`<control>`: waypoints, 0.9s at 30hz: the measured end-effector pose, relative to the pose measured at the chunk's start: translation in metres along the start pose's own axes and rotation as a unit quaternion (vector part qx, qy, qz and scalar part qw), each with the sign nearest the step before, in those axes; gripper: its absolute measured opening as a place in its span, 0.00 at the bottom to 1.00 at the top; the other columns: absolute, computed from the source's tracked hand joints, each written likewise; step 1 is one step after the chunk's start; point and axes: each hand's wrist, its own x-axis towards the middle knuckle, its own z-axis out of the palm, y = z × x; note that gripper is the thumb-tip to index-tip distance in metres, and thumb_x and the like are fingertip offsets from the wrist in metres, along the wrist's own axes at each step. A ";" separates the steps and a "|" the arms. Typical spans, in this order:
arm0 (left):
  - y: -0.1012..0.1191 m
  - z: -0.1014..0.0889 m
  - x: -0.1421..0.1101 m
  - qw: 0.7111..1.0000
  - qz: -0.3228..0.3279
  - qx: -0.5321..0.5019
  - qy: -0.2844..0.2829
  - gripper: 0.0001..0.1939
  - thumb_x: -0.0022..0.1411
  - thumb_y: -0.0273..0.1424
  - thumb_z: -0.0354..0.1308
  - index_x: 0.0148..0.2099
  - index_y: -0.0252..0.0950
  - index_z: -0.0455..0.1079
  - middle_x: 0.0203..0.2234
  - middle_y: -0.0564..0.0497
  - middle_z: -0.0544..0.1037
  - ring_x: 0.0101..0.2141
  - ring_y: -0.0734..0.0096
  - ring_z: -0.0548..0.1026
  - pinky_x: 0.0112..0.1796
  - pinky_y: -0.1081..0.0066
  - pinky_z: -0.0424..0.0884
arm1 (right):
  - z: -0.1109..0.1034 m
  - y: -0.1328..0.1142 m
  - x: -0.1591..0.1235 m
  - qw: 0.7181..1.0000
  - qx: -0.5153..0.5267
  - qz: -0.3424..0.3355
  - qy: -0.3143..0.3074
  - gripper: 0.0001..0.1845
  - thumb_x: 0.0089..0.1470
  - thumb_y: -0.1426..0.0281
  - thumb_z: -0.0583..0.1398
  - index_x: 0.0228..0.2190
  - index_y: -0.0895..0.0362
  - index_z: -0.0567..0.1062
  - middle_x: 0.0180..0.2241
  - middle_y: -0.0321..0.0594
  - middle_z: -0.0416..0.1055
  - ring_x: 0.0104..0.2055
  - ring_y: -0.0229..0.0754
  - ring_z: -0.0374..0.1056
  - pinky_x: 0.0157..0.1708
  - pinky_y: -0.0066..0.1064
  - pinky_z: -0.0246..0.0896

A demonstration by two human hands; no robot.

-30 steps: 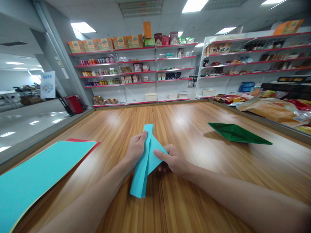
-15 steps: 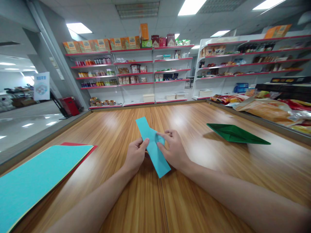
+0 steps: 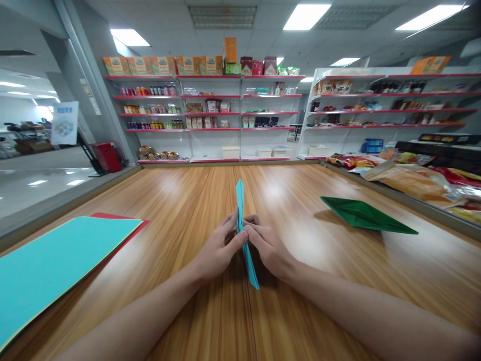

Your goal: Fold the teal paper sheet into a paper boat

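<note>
A folded strip of light-blue paper [image 3: 250, 265] is held between my two hands over the middle of the table, seen nearly edge-on. My left hand [image 3: 220, 245] grips it from the left, thumb near the strip's middle and fingers along its far left side. From the right, my right hand [image 3: 268, 245] pinches the same middle part, its thumb close to the left thumb and its other fingers curled behind. To the right lies a folded dark green paper boat [image 3: 366, 214].
At the left, a stack of coloured sheets [image 3: 67, 260] has light blue on top and red sticking out. Packaged goods [image 3: 417, 183] lie beyond the table's right edge. Stocked shelves [image 3: 210, 128] stand behind the wooden table [image 3: 180, 200].
The blue paper has turned from showing its broad face to nearly edge-on. My left hand has moved right, and both thumbs now meet near its middle.
</note>
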 end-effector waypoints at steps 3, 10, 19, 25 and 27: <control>0.001 -0.001 -0.001 1.000 -0.013 -0.020 -0.017 0.16 0.58 0.30 0.62 0.50 0.37 0.73 0.51 0.45 0.72 0.56 0.56 0.64 0.58 0.62 0.56 | -0.001 -0.001 0.000 1.000 -0.007 0.011 -0.008 0.22 0.64 0.59 0.48 0.32 0.59 0.76 0.36 0.43 0.66 0.42 0.44 0.64 0.46 0.37 0.59; 0.001 0.000 -0.001 0.998 -0.028 -0.052 -0.015 0.15 0.55 0.28 0.64 0.46 0.37 0.74 0.48 0.45 0.75 0.58 0.55 0.62 0.57 0.61 0.59 | -0.003 0.000 0.001 0.999 0.003 0.040 0.005 0.22 0.62 0.57 0.51 0.33 0.58 0.78 0.34 0.42 0.67 0.42 0.44 0.65 0.45 0.36 0.59; -0.001 -0.001 -0.001 0.998 -0.036 -0.039 -0.023 0.16 0.57 0.28 0.62 0.49 0.38 0.74 0.52 0.45 0.72 0.57 0.54 0.63 0.56 0.61 0.59 | -0.004 0.001 0.003 0.999 0.025 0.044 0.020 0.18 0.61 0.60 0.53 0.32 0.58 0.77 0.33 0.41 0.70 0.41 0.43 0.65 0.42 0.35 0.58; 0.000 -0.002 0.001 0.994 -0.061 -0.089 -0.003 0.19 0.53 0.29 0.65 0.49 0.37 0.73 0.46 0.45 0.76 0.55 0.54 0.66 0.54 0.61 0.62 | -0.002 0.003 0.002 0.998 0.042 0.050 0.021 0.20 0.62 0.61 0.50 0.27 0.58 0.74 0.32 0.40 0.67 0.40 0.43 0.64 0.42 0.35 0.58; -0.002 -0.004 0.002 0.994 -0.052 -0.091 -0.003 0.20 0.54 0.29 0.63 0.51 0.37 0.72 0.47 0.45 0.76 0.54 0.52 0.67 0.53 0.60 0.62 | -0.002 0.004 0.002 0.998 0.038 0.047 0.027 0.20 0.62 0.61 0.50 0.26 0.58 0.73 0.31 0.39 0.67 0.40 0.43 0.64 0.42 0.34 0.58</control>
